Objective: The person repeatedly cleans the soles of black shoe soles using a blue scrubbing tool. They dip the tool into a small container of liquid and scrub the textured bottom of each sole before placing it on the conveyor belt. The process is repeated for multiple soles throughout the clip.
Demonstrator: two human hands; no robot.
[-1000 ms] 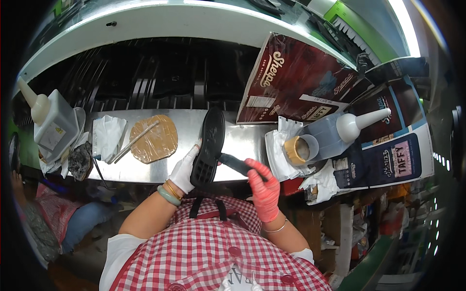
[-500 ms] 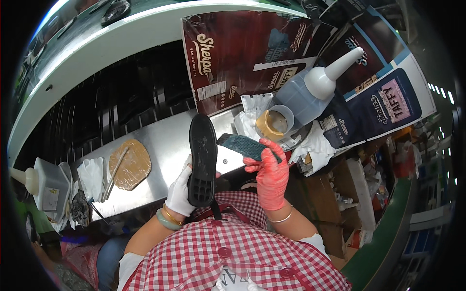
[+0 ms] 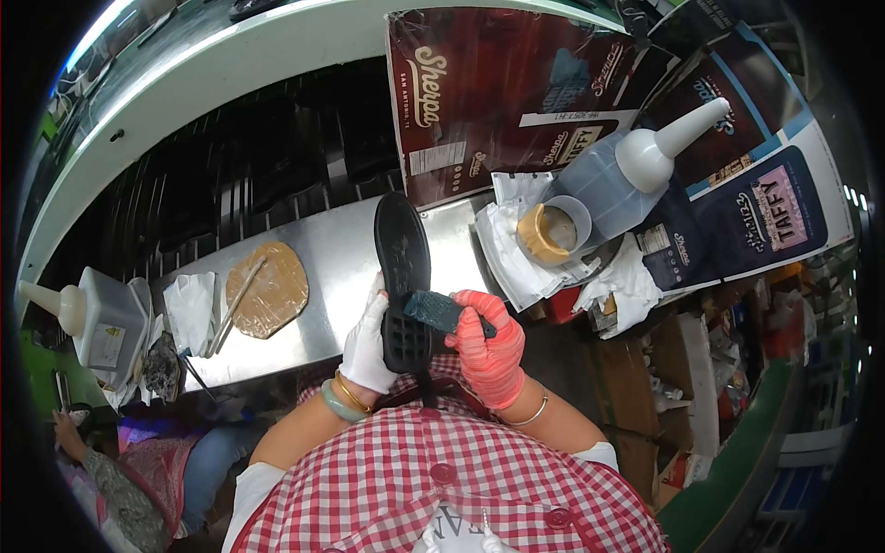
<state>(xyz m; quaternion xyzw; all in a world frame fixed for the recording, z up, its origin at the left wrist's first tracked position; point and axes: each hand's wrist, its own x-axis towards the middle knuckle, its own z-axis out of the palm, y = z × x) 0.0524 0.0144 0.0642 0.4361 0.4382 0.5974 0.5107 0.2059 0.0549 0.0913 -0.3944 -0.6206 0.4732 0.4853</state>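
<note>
A black shoe sole (image 3: 403,244) stands lengthwise before me, its hollow side with the heel grid facing up. My left hand (image 3: 371,346), in a white glove, grips it by the left edge near the heel. In a pinkish-red glove, my right hand (image 3: 489,350) is closed round a flat, dark teal brush (image 3: 435,311). The brush's far end lies over the sole just above the heel grid and appears to touch it. Some of the right fingers are hidden behind the brush.
A clear cup with a tan rim piece (image 3: 544,235) and a large squeeze bottle (image 3: 599,180) stand right, by crumpled white paper (image 3: 613,295). A brown wrapped disc with a stick (image 3: 281,290) lies left, near another bottle (image 3: 106,323). Dark rollers and cardboard panels (image 3: 498,92) stand behind.
My right hand has brought the brush left and down, from beside the sole onto it. The view has shifted slightly; my left hand keeps its hold on the sole.
</note>
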